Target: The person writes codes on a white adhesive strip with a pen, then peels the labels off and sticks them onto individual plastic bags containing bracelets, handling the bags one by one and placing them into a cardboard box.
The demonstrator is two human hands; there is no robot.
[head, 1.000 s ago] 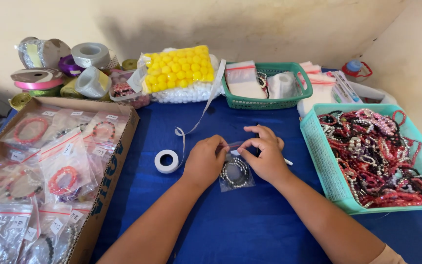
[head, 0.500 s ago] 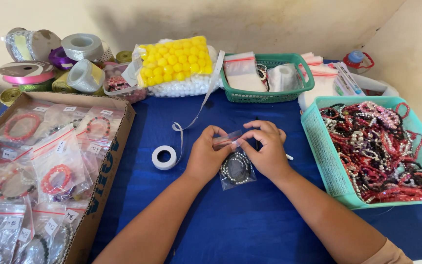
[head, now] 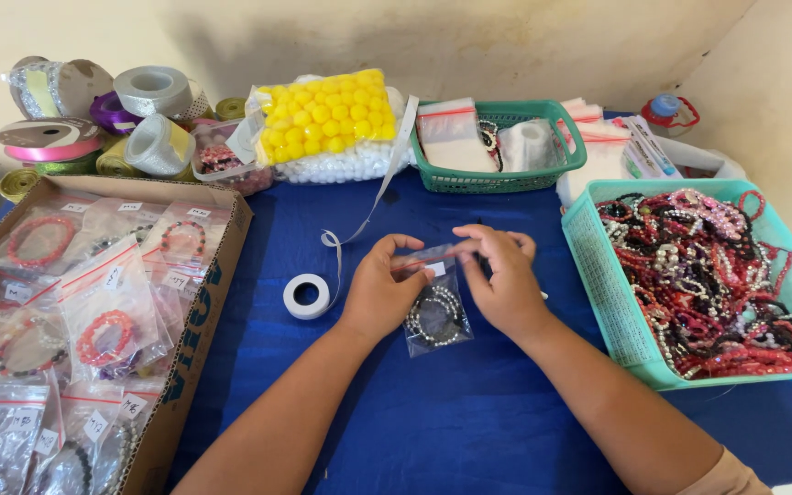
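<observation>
Both hands meet over the blue table cloth [head: 433, 422] at the middle of the view. My left hand [head: 379, 291] and my right hand [head: 502, 282] pinch the red-striped top edge of a small clear zip bag [head: 434, 302]. A dark beaded bracelet with silvery beads [head: 433, 317] lies inside the bag, which hangs down between the two hands. A small roll of white tape [head: 306, 295] lies just left of my left hand, with its loose strip running up toward the back.
A cardboard box [head: 196, 330] of bagged bracelets fills the left side. A teal basket [head: 609, 302] heaped with bracelets stands at right. At the back are ribbon spools [head: 150, 92], a bag of yellow balls [head: 327, 115] and a green basket [head: 497, 179] of empty bags.
The hands have lifted the bag's top edge slightly and shifted a little; the view has tilted, so the table items sit lower in the frame.
</observation>
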